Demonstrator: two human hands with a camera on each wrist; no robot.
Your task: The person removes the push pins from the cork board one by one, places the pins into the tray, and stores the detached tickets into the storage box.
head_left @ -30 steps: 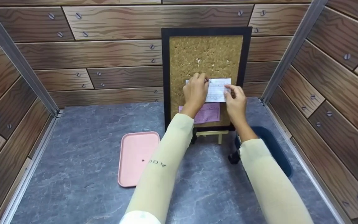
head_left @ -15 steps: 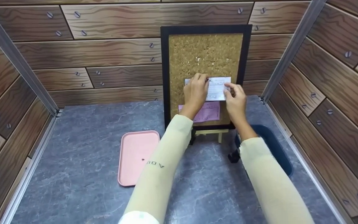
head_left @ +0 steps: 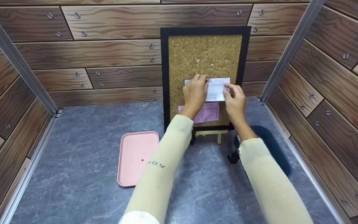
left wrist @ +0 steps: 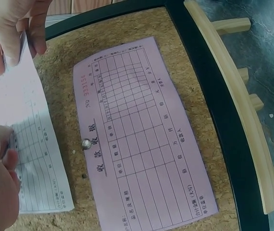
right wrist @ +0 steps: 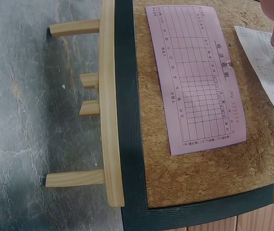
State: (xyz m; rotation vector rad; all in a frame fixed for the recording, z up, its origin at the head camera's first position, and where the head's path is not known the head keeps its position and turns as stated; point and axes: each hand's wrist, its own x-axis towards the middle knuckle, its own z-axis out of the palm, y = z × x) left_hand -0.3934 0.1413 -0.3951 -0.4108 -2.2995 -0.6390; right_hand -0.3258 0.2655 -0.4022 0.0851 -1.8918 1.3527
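A white printed slip [head_left: 218, 90] lies against a framed corkboard [head_left: 207, 46]. My left hand [head_left: 195, 93] is over its upper left part, fingertips pinching a small dark pin at the slip's top edge; the hand hides most of the pin. My right hand [head_left: 236, 101] pinches the slip's right edge between thumb and fingers. In the left wrist view, the slip [left wrist: 41, 168] bends slightly away from the cork. Below it a pink receipt slip [left wrist: 137, 130] is fixed by one round silvery pin [left wrist: 86, 144].
The board stands on a light wooden easel [head_left: 211, 133] against the wood-patterned back wall. A pink tray [head_left: 129, 155] with a small dark item [head_left: 142, 160] lies to the left. A dark blue bin [head_left: 272, 146] sits at right, partly behind my right forearm.
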